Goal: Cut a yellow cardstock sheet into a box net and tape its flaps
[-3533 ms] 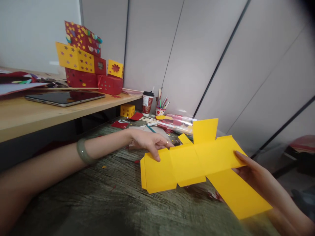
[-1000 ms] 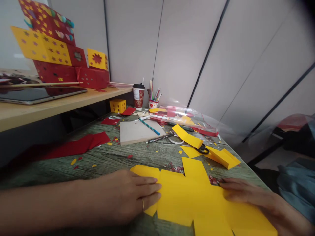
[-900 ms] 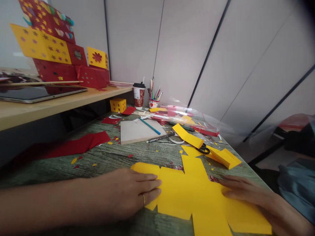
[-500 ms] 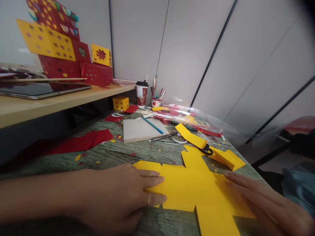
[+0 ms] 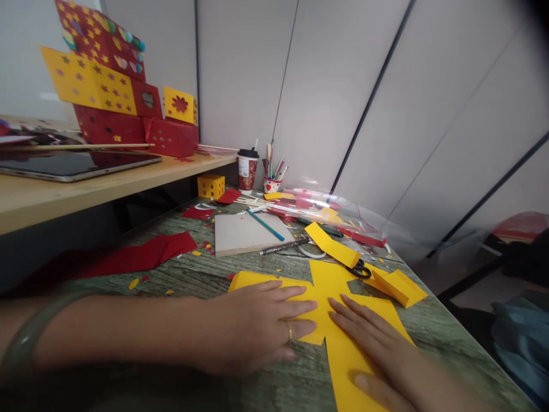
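Observation:
A yellow cross-shaped paper cut-out (image 5: 330, 280) lies flat on the wood-grain table (image 5: 206, 274). My left hand (image 5: 257, 326) presses flat on its left arm, fingers stretched out, a ring on one finger. My right hand (image 5: 377, 355) lies flat on the middle and lower arm of the paper, fingers extended toward the left hand. Both hands touch the paper; neither grips it.
Behind the paper lie black scissors (image 5: 358, 268), folded yellow pieces (image 5: 397, 286), a pen (image 5: 285, 246), a grey board (image 5: 244, 232) with a teal pencil, red paper (image 5: 141, 254), a coffee cup (image 5: 246, 170) and a plastic bag (image 5: 330, 206). A tablet (image 5: 72, 163) and paper boxes (image 5: 115, 97) sit on the shelf at left.
The paper was held in the air, then laid on the table. Over the last second my right hand slid left across it toward my left hand, which also moved right.

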{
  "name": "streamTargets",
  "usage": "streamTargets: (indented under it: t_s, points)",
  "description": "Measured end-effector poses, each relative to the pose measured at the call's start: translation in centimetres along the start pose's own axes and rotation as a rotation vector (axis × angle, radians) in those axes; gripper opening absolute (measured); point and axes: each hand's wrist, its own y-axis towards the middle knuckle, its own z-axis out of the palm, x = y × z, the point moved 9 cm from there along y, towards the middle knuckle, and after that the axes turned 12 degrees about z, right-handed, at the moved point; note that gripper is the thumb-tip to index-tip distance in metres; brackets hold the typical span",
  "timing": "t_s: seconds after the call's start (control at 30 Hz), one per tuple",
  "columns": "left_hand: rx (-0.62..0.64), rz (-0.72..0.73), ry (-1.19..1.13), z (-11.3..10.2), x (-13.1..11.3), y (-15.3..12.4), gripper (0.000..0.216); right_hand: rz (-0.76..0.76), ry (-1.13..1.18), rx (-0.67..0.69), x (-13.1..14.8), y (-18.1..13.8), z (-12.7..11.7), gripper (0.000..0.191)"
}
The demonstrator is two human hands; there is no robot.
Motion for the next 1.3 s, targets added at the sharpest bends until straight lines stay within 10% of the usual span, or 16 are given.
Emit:
streamTargets:
  t_s: [0.57,0.9,1.07,1.3]
  points:
    - [0.024,-0.032,-0.237,1.8,2.8,1.9,0.064,0.130,0.352,-0.028,-4.2,4.0,0.6,0.050]
    - [0.028,0.027,-0.231,1.5,-0.1,0.8,0.052,0.301,0.041,-0.722,-10.3,0.1,-5.0,0.035]
    - [-0.026,0.105,-0.067,2.9,-1.0,1.1,0.048,0.399,-0.118,-0.560,-13.0,1.6,-2.4,0.062]
    - [-0.088,0.115,0.140,4.7,-1.3,1.5,0.041,0.421,-0.117,-0.340,-14.3,2.6,-2.7,0.038]
